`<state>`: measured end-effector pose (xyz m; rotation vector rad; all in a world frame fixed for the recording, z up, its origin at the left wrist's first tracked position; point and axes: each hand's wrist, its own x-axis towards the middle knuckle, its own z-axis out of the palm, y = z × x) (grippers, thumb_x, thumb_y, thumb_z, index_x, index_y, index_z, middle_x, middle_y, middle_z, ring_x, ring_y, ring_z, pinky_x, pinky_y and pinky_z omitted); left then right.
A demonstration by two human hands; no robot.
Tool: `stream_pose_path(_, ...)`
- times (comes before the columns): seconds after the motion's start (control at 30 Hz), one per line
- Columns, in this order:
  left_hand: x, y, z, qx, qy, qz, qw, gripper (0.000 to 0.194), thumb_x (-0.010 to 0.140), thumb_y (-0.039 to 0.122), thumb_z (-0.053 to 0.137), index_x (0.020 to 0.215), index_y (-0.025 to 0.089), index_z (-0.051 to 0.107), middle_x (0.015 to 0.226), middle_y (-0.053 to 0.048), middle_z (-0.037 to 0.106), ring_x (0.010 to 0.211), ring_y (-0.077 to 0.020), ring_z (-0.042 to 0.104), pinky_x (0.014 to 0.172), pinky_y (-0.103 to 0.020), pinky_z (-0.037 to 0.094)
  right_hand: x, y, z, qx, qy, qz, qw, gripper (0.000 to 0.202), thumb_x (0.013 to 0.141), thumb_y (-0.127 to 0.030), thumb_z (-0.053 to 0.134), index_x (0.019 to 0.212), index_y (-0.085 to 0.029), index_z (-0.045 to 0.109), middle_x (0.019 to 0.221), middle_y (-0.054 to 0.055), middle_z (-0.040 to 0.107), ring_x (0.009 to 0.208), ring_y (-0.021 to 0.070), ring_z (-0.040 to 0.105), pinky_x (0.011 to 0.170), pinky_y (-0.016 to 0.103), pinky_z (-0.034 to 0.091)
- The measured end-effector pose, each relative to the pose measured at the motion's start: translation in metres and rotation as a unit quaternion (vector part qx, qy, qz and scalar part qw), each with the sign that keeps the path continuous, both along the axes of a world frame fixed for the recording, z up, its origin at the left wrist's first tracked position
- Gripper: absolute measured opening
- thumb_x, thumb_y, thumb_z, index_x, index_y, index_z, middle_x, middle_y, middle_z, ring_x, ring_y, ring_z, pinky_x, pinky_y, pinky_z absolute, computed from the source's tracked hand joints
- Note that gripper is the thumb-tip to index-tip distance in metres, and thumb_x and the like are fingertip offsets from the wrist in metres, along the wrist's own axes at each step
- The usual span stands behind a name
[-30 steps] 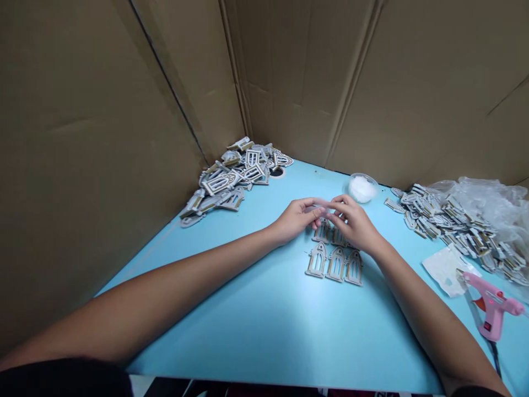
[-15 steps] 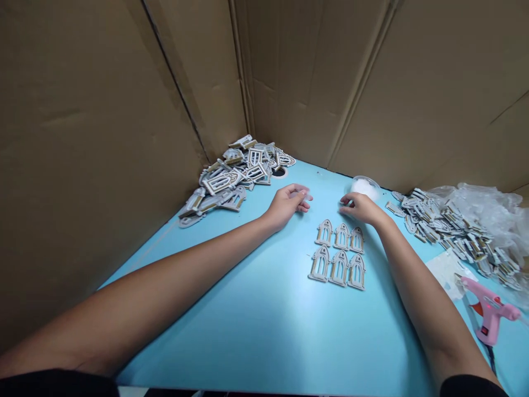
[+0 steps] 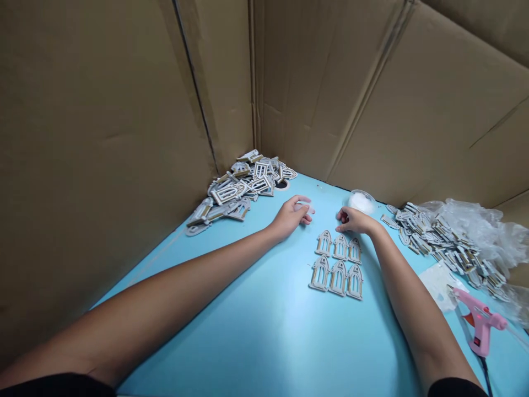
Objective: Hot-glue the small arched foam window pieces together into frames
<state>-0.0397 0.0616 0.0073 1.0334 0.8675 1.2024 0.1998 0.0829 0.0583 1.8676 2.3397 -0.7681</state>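
My left hand (image 3: 291, 216) is above the blue table, its fingers curled round a small pale, see-through piece (image 3: 301, 207) whose kind is unclear. Across from it, my right hand (image 3: 353, 219) has thumb and fingertips drawn together in a pinch; anything between them is too small to make out. Just below my right hand lie two rows of white and gold arched window-shaped pieces (image 3: 338, 277), flat on the table. A round clear tub (image 3: 362, 202) with white contents stands right behind my right hand.
A heap of larger arched pieces (image 3: 229, 193) lies at the back left against the cardboard wall (image 3: 136, 99). Smaller ones (image 3: 444, 242) are heaped on the right beside crumpled clear plastic bags (image 3: 479, 223). A pink glue gun (image 3: 481, 320) with a lit red light rests near a white sheet (image 3: 440, 286).
The view has tilted up slightly, so the table things sit lower. My right hand's fingers have come closer together. My left hand keeps its curled hold.
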Motion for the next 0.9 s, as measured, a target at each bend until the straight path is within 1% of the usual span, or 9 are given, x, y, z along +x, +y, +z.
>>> stream_pose_path(0.13, 0.0, 0.001, -0.002, 0.007, -0.001, -0.005, 1.0, 0.014, 0.088, 0.015, 0.068, 0.099, 0.016, 0.058, 0.077, -0.001, 0.072, 0.057, -0.0098, 0.064, 0.058, -0.022, 0.056, 0.0, -0.004, 0.0, 0.014, 0.012, 0.012, 1.0, 0.023, 0.089, -0.029, 0.077, 0.101, -0.015, 0.064, 0.094, 0.001, 0.065, 0.079, 0.0142, 0.062, 0.075, 0.031, 0.053)
stream_pose_path(0.27, 0.001, 0.002, -0.002, 0.003, 0.0, -0.008, 1.0, 0.013, 0.089, 0.014, 0.066, 0.099, 0.015, 0.059, 0.077, -0.002, 0.072, 0.055, -0.0095, 0.063, 0.058, -0.022, 0.056, -0.002, -0.005, -0.003, 0.027, 0.032, 0.01, 0.999, 0.036, 0.078, -0.028, 0.083, 0.107, -0.017, 0.065, 0.094, 0.002, 0.067, 0.077, 0.0142, 0.062, 0.073, 0.028, 0.051)
stream_pose_path(0.43, 0.001, 0.001, 0.0, 0.002, 0.001, -0.006, 1.0, 0.011, 0.09, 0.011, 0.063, 0.099, 0.015, 0.058, 0.075, -0.001, 0.071, 0.054, -0.0087, 0.062, 0.055, -0.02, 0.054, -0.011, -0.004, -0.003, 0.054, 0.028, 0.015, 0.998, 0.042, 0.091, -0.034, 0.07, 0.129, -0.018, 0.063, 0.097, 0.004, 0.069, 0.085, 0.0171, 0.063, 0.079, 0.03, 0.049)
stream_pose_path(0.5, 0.001, 0.0, 0.001, 0.002, 0.002, -0.007, 1.0, 0.01, 0.09, 0.01, 0.062, 0.098, 0.015, 0.058, 0.075, -0.001, 0.071, 0.054, -0.0088, 0.062, 0.055, -0.02, 0.053, -0.013, -0.003, 0.002, 0.04, 0.022, 0.032, 0.998, 0.044, 0.095, -0.029, 0.062, 0.138, -0.021, 0.06, 0.097, 0.003, 0.069, 0.081, 0.0153, 0.063, 0.078, 0.029, 0.049)
stream_pose_path(0.57, 0.001, 0.0, 0.001, 0.002, 0.003, -0.007, 1.0, 0.01, 0.09, 0.009, 0.062, 0.098, 0.015, 0.058, 0.076, -0.001, 0.072, 0.055, -0.0087, 0.062, 0.055, -0.02, 0.053, -0.014, 0.0, 0.007, 0.009, 0.012, 0.046, 0.999, 0.048, 0.093, -0.022, 0.063, 0.141, -0.024, 0.06, 0.093, 0.001, 0.069, 0.07, 0.0123, 0.061, 0.072, 0.026, 0.049)
stream_pose_path(0.63, 0.001, 0.001, 0.0, 0.002, 0.004, -0.008, 1.0, 0.01, 0.09, 0.009, 0.062, 0.098, 0.015, 0.059, 0.076, -0.001, 0.072, 0.055, -0.0086, 0.062, 0.055, -0.019, 0.053, -0.015, 0.005, 0.012, -0.023, -0.002, 0.055, 0.998, 0.054, 0.086, -0.017, 0.07, 0.138, -0.026, 0.062, 0.09, -0.001, 0.068, 0.062, 0.0101, 0.059, 0.065, 0.024, 0.049)
stream_pose_path(0.7, 0.001, 0.002, -0.001, 0.003, 0.004, -0.009, 1.0, 0.01, 0.09, 0.01, 0.063, 0.098, 0.015, 0.059, 0.076, -0.001, 0.072, 0.055, -0.0084, 0.062, 0.055, -0.019, 0.053, -0.017, 0.01, 0.015, -0.04, -0.015, 0.058, 0.997, 0.051, 0.08, -0.016, 0.076, 0.129, -0.026, 0.066, 0.088, -0.003, 0.067, 0.058, 0.0092, 0.058, 0.061, 0.023, 0.047)
stream_pose_path(0.83, 0.002, 0.003, -0.003, 0.006, 0.001, -0.012, 1.0, 0.011, 0.089, 0.012, 0.065, 0.098, 0.016, 0.059, 0.075, 0.0, 0.071, 0.055, -0.0087, 0.062, 0.055, -0.02, 0.053, -0.022, 0.015, 0.014, -0.04, -0.039, 0.059, 0.997, 0.015, 0.09, -0.027, 0.069, 0.103, -0.019, 0.069, 0.078, -0.002, 0.066, 0.053, 0.0097, 0.055, 0.058, 0.025, 0.046)
stream_pose_path(0.9, 0.002, 0.004, -0.003, 0.008, -0.001, -0.013, 1.0, 0.011, 0.089, 0.013, 0.066, 0.097, 0.016, 0.059, 0.075, 0.0, 0.071, 0.054, -0.0088, 0.062, 0.055, -0.02, 0.053, -0.023, 0.015, 0.015, -0.029, -0.05, 0.057, 0.997, 0.014, 0.095, -0.03, 0.064, 0.1, -0.017, 0.067, 0.076, -0.001, 0.067, 0.053, 0.011, 0.055, 0.059, 0.026, 0.045)
